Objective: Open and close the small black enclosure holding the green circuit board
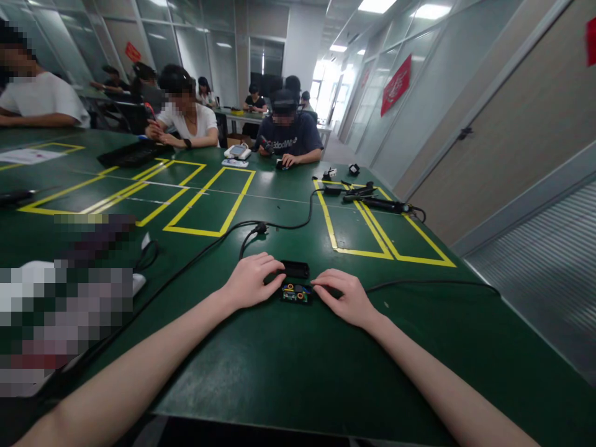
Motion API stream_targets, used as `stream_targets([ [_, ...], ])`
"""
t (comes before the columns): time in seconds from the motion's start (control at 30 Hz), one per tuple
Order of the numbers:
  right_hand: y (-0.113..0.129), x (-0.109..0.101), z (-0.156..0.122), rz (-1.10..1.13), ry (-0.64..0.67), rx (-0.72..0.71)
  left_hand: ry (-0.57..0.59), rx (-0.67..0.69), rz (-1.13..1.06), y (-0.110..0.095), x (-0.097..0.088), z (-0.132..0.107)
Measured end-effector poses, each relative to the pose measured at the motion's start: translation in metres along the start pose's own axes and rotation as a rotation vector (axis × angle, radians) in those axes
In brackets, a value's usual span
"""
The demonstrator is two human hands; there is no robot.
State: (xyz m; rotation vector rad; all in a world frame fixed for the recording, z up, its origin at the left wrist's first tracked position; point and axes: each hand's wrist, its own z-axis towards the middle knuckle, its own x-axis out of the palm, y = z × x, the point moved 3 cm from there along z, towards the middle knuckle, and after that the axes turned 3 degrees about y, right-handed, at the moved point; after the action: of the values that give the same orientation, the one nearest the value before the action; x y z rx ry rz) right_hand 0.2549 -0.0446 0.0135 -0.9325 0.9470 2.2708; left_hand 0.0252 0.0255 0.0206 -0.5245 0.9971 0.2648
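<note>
Between my hands, a black case half (295, 300) lies on the table with a circuit board (289, 292) inside, showing copper-coloured coils. Just behind it rests a second black case half (295, 269), hollow side up. My left hand (255, 280) is at the left ends of both halves, its thumb and fingers slightly apart. At the right end of the board-filled half, my right hand (345, 297) brings thumb and fingertips together; what they pinch is too small to make out. A black cable (428, 282) runs right from behind my right hand.
A plug (261, 228) and a long black cord (200, 251) lie beyond my left hand. Black tools (382, 203) lie at the far right. Yellow tape (237, 205) marks the green table (261, 385). A co-worker (291, 133) sits opposite; others sit left.
</note>
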Motion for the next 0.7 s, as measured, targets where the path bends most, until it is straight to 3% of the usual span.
stream_targets([
  [0.1, -0.011, 0.002, -0.002, -0.089, -0.070, 0.138, 0.021, -0.113, -0.003, 0.003, 0.005, 0.000],
  [0.23, -0.022, 0.010, -0.004, -0.186, -0.003, 0.226, 0.044, -0.210, -0.082, 0.006, 0.010, 0.000],
  [0.5, -0.023, 0.012, -0.002, 0.074, 0.012, 0.249, 0.044, -0.267, -0.283, 0.011, 0.013, 0.002],
  [0.7, -0.022, 0.008, -0.003, 0.257, 0.000, 0.438, 0.039, -0.267, -0.444, 0.010, 0.010, 0.002],
])
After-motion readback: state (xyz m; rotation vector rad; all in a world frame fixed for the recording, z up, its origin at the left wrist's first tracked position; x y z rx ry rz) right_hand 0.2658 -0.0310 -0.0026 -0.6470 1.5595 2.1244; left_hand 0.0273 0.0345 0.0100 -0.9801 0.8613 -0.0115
